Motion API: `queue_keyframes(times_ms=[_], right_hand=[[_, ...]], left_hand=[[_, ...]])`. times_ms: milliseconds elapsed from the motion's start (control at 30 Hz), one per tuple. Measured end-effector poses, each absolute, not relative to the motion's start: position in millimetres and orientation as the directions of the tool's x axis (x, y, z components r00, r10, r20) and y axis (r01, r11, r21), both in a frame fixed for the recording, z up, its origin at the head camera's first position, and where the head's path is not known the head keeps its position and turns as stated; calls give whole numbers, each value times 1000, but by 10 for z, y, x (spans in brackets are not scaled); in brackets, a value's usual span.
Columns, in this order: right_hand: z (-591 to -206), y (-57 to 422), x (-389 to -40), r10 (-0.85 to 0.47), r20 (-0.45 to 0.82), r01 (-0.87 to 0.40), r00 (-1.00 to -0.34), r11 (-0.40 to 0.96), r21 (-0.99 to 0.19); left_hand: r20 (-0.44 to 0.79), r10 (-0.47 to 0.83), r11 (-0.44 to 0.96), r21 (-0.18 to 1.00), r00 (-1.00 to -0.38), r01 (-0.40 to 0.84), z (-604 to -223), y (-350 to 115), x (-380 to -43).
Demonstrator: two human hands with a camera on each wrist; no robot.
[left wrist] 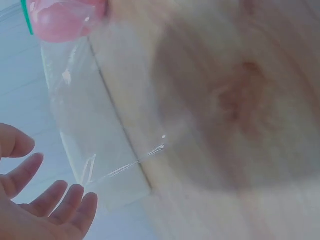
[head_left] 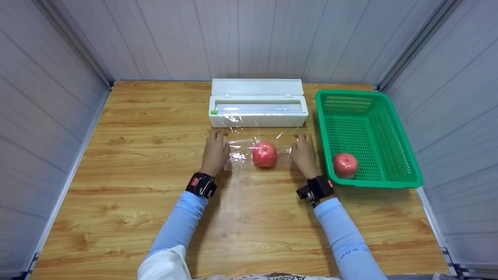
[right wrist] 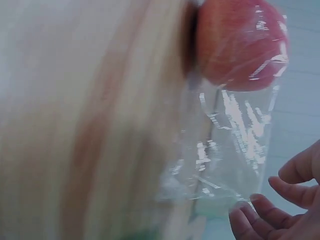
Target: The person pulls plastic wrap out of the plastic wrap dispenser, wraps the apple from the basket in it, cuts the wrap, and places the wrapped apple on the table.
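A red apple (head_left: 264,154) sits on the wooden table between my two hands, with clear plastic wrap (head_left: 238,156) lying over it and spreading out on both sides. At the left end of the wrap is my left hand (head_left: 215,153); in the left wrist view its fingers (left wrist: 82,215) are apart and loosely bent, holding nothing. My right hand (head_left: 304,155) is by the wrap's right end. The right wrist view shows its fingers (right wrist: 272,215) spread and relaxed beside the wrinkled film (right wrist: 235,135). Whether any fingertip touches the film I cannot tell.
Behind the apple stands a white wrap dispenser box (head_left: 258,120), lid raised, a roll (head_left: 258,107) inside and a green slider (head_left: 214,112) at its left. On the right is a green basket (head_left: 400,134) with another apple (head_left: 345,165) in its near left corner. Pale panel walls surround the table.
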State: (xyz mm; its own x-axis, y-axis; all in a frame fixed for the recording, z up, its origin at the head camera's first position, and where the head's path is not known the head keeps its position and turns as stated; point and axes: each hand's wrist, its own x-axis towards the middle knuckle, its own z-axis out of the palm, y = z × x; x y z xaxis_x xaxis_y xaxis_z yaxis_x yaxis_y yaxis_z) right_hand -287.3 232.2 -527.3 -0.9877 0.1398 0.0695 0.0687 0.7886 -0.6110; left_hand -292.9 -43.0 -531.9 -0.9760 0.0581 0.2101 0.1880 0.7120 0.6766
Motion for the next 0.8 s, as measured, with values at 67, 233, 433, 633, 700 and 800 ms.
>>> queue_keyframes(times_ms=[67, 233, 433, 633, 700, 800], right_hand=[[-5193, 2261, -2907, 111, 93, 31, -989, 786, -617], [-4974, 2048, -3034, 49, 120, -36, -992, 783, -620], [-4805, 1792, -3198, -62, 134, -131, -989, 783, -608], [-4744, 1543, -3414, -184, 145, -234, -972, 801, -551], [-4735, 1451, -3488, -221, 134, -258, -966, 808, -529], [-4722, 1313, -3587, -269, 116, -291, -956, 824, -486]], left_hand=[[211, 52, 712, 677, -976, 184, -5285, -472, -2981], [150, 11, 694, 711, -989, 115, -5211, -629, -3163], [124, -37, 653, 754, -992, 70, -5165, -732, -3426], [79, -66, 644, 765, -995, 18, -5188, -728, -3637], [69, -81, 634, 773, -994, 2, -5201, -719, -3679], [58, -94, 620, 784, -994, -13, -5233, -718, -3738]])
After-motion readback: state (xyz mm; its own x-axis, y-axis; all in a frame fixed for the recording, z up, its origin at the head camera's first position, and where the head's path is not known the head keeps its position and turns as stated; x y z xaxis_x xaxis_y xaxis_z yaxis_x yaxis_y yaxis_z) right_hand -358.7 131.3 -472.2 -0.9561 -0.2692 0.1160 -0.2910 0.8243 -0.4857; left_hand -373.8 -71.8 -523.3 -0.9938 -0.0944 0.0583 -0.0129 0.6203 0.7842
